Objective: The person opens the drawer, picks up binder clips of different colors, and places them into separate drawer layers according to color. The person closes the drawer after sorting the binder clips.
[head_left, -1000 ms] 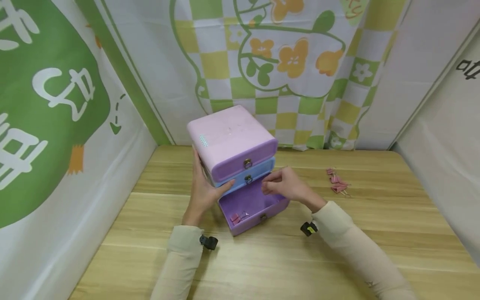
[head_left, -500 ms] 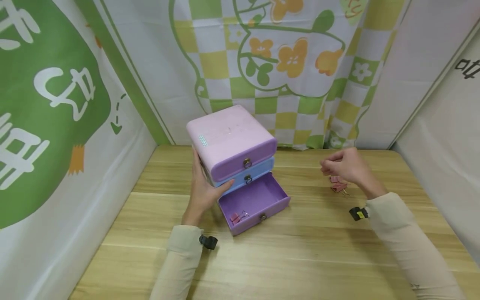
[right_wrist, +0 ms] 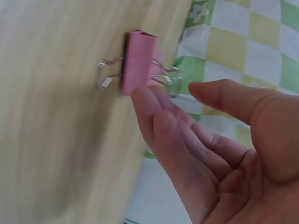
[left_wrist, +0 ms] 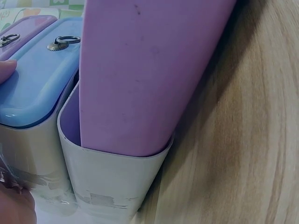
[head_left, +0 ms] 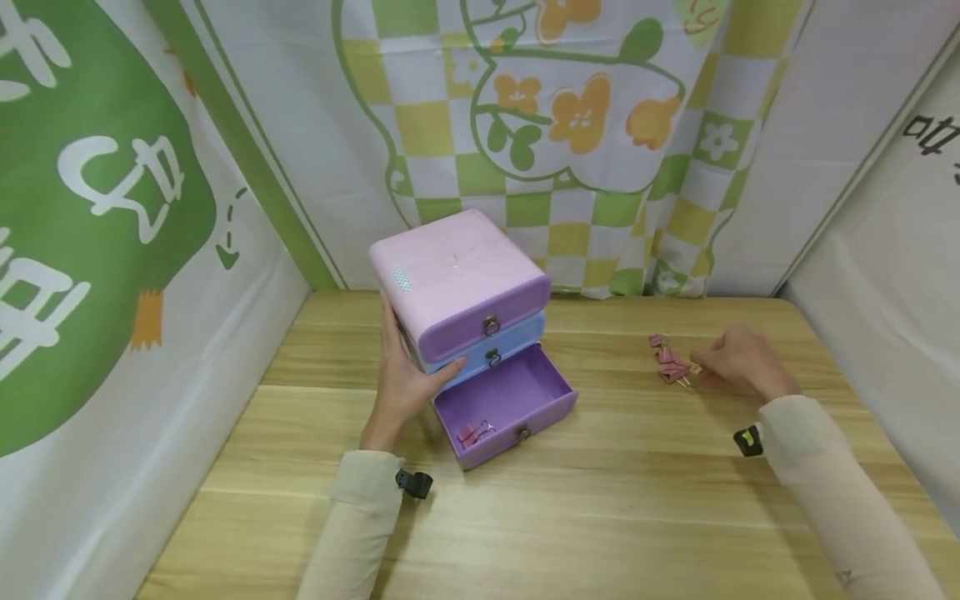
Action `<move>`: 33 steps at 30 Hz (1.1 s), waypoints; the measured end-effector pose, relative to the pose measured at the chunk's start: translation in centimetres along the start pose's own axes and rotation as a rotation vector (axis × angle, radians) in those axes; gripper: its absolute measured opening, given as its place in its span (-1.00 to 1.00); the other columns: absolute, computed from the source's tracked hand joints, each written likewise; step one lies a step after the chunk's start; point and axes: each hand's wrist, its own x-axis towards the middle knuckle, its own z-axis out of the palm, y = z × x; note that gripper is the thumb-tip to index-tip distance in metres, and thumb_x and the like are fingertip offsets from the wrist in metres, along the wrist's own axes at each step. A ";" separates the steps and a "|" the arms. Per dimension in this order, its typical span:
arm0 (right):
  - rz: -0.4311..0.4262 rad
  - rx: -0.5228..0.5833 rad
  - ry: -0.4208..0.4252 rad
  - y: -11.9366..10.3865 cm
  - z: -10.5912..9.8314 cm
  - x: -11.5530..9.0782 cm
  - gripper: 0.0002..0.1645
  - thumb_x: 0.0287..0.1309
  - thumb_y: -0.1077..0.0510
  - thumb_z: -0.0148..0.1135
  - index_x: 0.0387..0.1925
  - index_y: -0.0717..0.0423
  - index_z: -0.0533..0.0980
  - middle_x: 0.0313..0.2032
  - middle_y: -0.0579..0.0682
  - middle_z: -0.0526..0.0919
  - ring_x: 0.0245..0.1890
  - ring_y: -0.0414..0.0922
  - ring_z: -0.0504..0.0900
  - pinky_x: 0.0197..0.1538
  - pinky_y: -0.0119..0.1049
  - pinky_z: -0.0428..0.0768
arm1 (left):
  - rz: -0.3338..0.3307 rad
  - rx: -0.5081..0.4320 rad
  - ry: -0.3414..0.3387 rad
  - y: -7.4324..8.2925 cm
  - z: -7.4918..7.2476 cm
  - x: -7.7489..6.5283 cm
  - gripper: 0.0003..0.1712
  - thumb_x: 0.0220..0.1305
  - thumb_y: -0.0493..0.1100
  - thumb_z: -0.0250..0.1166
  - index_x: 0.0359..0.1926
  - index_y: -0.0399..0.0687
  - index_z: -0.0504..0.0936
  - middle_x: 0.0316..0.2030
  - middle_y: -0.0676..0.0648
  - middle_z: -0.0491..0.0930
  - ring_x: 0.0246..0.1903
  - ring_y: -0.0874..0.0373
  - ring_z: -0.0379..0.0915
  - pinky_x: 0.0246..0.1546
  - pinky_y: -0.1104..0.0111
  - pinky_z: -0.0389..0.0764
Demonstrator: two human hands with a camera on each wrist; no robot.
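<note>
A small drawer chest [head_left: 457,267] has a pink top and stacked purple and blue fronts. My left hand [head_left: 405,379] grips its left side, with the thumb over the blue front [left_wrist: 39,77]. Below, the purple bottom drawer [head_left: 517,392] is pulled out, and a pink binder clip [head_left: 468,436] lies in its front left corner. On the table to the right is a short row of pink binder clips [head_left: 675,372]. My right hand [head_left: 738,362] is at their right end; in its wrist view, thumb and fingers are apart, fingertips right at a clip [right_wrist: 140,63].
The wooden table [head_left: 600,517] carries the chest and clips. Behind it hangs a green and yellow checked curtain [head_left: 570,208]. Printed white cloth walls [head_left: 247,317] close in both sides.
My right hand has moved from over the bottom drawer rightward to the binder clips on the table. The left hand keeps its grip on the chest.
</note>
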 end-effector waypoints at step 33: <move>0.008 1.002 -0.500 0.8 2.1 1.9 -0.58 0.54 0.34 0.07 0.32 0.44 0.49 -0.05 0.00 0.83 0.00 -0.16 0.82 0.20 -0.37 0.74 | -0.019 0.012 -0.008 -0.1 0.0 -0.1 0.68 -0.13 -0.28 0.71 0.69 -0.20 -0.40 0.73 -0.17 -0.33 0.70 -0.15 -0.25 0.71 -0.16 -0.12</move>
